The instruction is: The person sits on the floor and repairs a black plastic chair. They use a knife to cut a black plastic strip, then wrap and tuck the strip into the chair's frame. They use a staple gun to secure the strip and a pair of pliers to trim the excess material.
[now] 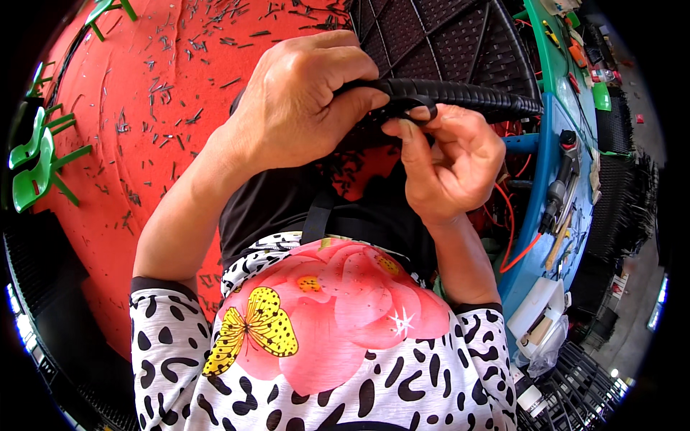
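My left hand [298, 108] wraps around the dark wrapped rim [460, 93] of a black woven wicker piece [445, 36], its fingers curled over the top edge. Just to the right, my right hand [449, 161] pinches a thin black strip [413, 108] against the same rim, thumb and forefinger closed on it. The two hands almost touch at the rim. The woven piece lies across my lap, above a dark apron and a flowered shirt.
A red floor [129, 108] strewn with several short dark strip cuttings spreads to the left. Green plastic chairs [39, 161] stand at the far left. A blue workbench [553, 165] with tools, an orange hose and white containers runs along the right.
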The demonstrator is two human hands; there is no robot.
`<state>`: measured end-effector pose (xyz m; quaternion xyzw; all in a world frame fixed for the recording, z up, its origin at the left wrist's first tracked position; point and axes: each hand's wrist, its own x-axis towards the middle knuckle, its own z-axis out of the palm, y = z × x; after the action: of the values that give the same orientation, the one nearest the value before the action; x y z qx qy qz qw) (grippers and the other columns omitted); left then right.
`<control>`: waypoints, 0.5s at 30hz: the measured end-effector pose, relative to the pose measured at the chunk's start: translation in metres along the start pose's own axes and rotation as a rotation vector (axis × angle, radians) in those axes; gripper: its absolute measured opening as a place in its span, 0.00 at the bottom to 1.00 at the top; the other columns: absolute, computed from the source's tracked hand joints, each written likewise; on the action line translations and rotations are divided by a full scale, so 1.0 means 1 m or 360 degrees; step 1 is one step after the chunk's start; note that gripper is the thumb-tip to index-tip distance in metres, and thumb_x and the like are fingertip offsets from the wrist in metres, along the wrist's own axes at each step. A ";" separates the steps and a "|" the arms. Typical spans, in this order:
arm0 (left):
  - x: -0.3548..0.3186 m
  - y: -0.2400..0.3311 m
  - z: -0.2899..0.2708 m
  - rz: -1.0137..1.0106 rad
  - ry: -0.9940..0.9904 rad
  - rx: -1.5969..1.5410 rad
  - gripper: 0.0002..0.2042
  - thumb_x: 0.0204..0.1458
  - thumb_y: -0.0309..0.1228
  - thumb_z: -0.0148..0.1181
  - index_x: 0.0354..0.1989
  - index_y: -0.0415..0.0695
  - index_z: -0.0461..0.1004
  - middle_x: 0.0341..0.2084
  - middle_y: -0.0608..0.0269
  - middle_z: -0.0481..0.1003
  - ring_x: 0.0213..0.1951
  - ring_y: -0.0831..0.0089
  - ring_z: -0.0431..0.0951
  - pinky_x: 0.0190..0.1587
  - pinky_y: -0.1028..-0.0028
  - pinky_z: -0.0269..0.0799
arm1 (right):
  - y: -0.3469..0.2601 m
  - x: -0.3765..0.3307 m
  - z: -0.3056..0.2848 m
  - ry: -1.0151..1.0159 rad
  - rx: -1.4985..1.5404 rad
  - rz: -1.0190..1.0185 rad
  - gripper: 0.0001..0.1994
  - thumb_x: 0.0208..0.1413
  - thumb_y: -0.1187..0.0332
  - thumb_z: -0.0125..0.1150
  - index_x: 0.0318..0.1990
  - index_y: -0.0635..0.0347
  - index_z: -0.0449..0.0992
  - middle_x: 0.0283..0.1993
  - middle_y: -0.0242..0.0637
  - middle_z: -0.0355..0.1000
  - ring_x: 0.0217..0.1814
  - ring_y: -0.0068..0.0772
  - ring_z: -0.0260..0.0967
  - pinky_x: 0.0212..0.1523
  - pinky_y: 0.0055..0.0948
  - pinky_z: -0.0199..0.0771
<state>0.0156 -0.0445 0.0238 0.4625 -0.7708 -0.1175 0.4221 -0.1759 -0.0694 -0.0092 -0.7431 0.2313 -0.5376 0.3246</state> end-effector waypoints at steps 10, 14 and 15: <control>-0.004 -0.002 -0.002 -0.0007 -0.0003 0.0006 0.09 0.38 0.19 0.62 0.31 0.37 0.73 0.24 0.57 0.70 0.26 0.62 0.71 0.28 0.71 0.66 | 0.000 0.011 0.005 -0.0059 -0.0524 -0.0459 0.16 0.40 0.82 0.68 0.37 0.65 0.69 0.29 0.39 0.72 0.26 0.35 0.72 0.26 0.27 0.75; -0.007 0.004 -0.001 -0.0061 -0.0004 0.0088 0.15 0.31 0.18 0.63 0.33 0.38 0.72 0.25 0.56 0.70 0.27 0.59 0.72 0.29 0.69 0.67 | 0.010 0.019 0.010 -0.0033 -0.0518 -0.0897 0.16 0.39 0.84 0.67 0.36 0.64 0.69 0.26 0.37 0.70 0.23 0.34 0.71 0.24 0.26 0.74; -0.007 0.005 -0.001 -0.0064 0.0003 0.0105 0.16 0.30 0.18 0.63 0.33 0.38 0.72 0.25 0.56 0.70 0.28 0.59 0.72 0.30 0.69 0.67 | 0.012 0.020 0.011 -0.0035 -0.0508 -0.0964 0.16 0.39 0.84 0.66 0.36 0.64 0.69 0.26 0.37 0.70 0.22 0.34 0.71 0.23 0.26 0.74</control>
<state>0.0151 -0.0357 0.0235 0.4917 -0.7643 -0.1001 0.4050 -0.1594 -0.0885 -0.0072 -0.8252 0.0779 -0.5585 0.0323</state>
